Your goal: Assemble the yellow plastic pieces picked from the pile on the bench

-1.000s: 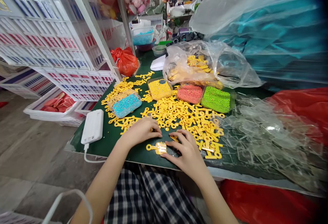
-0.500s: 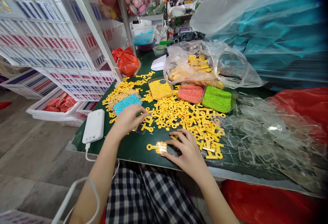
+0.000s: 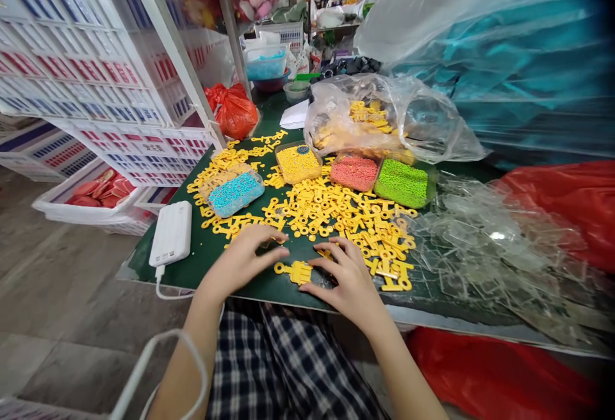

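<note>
A flat yellow plastic piece (image 3: 300,272) with a ring at one end lies on the green tabletop in front of me. My right hand (image 3: 343,274) has its thumb and index finger at the piece's right end, steadying it, with the other fingers curved above the table. Just left of the piece is my left hand (image 3: 250,258), its thumb and fingers apart around a gap; I make out nothing held there. Beyond both hands spreads a heap of similar yellow pieces (image 3: 336,212). Blue beads (image 3: 236,193) fill a clear tray past my left hand.
Trays of yellow beads (image 3: 298,164), red beads (image 3: 354,172) and green beads (image 3: 402,182) stand behind the heap. Clear plastic pieces (image 3: 494,247) are piled at right. A white power bank (image 3: 171,233) with a cable lies at left, near stacked crates (image 3: 139,151) and a metal post (image 3: 175,48).
My left hand has come back from beside the blue bead tray, moving down and right towards the yellow piece. My right hand stays at the piece's right end. The view has shifted slightly.
</note>
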